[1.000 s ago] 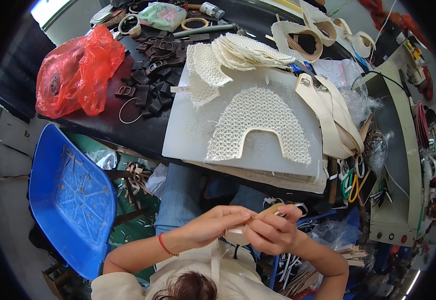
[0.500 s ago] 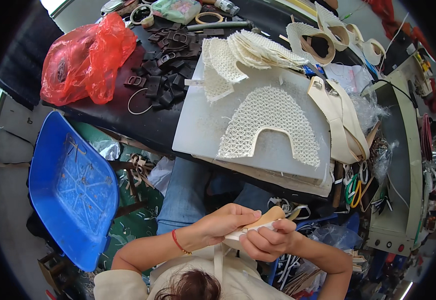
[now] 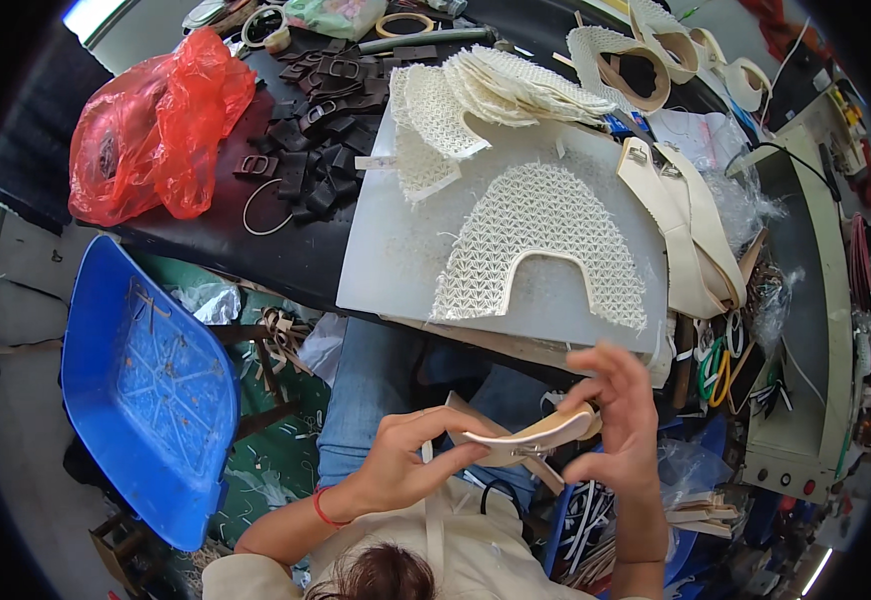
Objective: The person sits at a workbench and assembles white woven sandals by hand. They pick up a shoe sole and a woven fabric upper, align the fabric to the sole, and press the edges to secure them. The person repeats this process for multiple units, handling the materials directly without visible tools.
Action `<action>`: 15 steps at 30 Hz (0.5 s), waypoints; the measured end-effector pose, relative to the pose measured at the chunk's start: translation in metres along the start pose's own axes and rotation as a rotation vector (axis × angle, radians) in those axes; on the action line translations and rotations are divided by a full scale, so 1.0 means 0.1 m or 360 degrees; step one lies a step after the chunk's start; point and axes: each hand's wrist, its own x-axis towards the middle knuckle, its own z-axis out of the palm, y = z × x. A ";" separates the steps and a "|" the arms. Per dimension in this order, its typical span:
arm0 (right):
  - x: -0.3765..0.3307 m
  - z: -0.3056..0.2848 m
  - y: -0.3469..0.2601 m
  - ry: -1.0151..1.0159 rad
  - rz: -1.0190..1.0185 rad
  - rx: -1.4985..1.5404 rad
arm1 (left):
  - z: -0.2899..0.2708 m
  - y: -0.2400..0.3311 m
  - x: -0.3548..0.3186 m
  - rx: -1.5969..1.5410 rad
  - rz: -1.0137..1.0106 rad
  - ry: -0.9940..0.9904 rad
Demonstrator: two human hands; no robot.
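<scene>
Over my lap, my left hand (image 3: 408,455) pinches one end of a curved cream leather strap piece (image 3: 528,442) between thumb and fingers. The piece has a pale edge, a tan inner face and what looks like a small metal buckle underneath. At its other end my right hand (image 3: 624,425) is raised, fingers apart and slightly blurred; contact with the piece is hard to make out. Beyond my hands, a woven white U-shaped shoe upper (image 3: 546,225) lies flat on a grey board (image 3: 386,270). Several similar woven pieces (image 3: 501,90) are piled at the board's far edge.
Cream buckled straps (image 3: 691,225) lie right of the board. Dark buckled straps (image 3: 316,130) and a red plastic bag (image 3: 161,130) sit at far left on the black table. A blue basin (image 3: 156,390) stands at my left, and a beige metal cabinet (image 3: 806,400) at my right.
My right hand has loosened from the cream piece and risen with fingers spread. My left hand has shifted slightly left, and the piece has been turned so its buckle side shows.
</scene>
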 end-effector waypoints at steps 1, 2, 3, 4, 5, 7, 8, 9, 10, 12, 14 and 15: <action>0.01 -0.01 0.08 -0.0096 0.0008 0.0156 | -0.03 0.02 0.00 -0.0110 -0.0039 -0.0044; 0.02 -0.02 0.16 -0.0201 0.0026 0.0319 | -0.03 0.03 0.01 -0.0150 -0.0090 -0.0062; 0.04 -0.03 0.25 -0.0305 0.0057 0.0477 | -0.03 0.03 0.00 -0.0190 -0.0142 -0.0080; 0.06 -0.03 0.41 -0.0511 -0.0070 0.0455 | -0.03 0.04 0.01 -0.0228 -0.0196 -0.0096; 0.06 -0.02 0.49 -0.0714 -0.0199 0.0430 | -0.05 0.08 0.05 -0.0030 -0.0105 -0.0043; -0.03 0.05 0.51 -0.0369 0.0058 0.0782 | -0.17 0.19 0.24 0.0363 0.0081 0.0064; -0.04 0.04 0.51 -0.0294 0.0084 0.0784 | -0.25 0.23 0.38 0.0613 0.0199 0.0250; -0.05 0.04 0.50 -0.0217 0.0109 0.0785 | -0.33 0.26 0.56 0.0860 0.0318 0.0437; -0.10 0.07 0.41 -0.0099 0.0307 0.0708 | -0.39 0.23 0.77 0.1033 0.0365 0.0505; -0.13 0.12 0.32 0.0019 0.0314 0.0528 | -0.44 0.21 1.01 0.1168 0.0311 0.0501; -0.22 0.11 0.26 0.0181 0.0378 0.0364 | -0.43 0.19 1.12 0.1061 0.0084 0.0321; -0.25 0.07 0.25 0.0248 0.0359 0.0349 | -0.44 0.24 1.12 0.1022 -0.0018 0.0212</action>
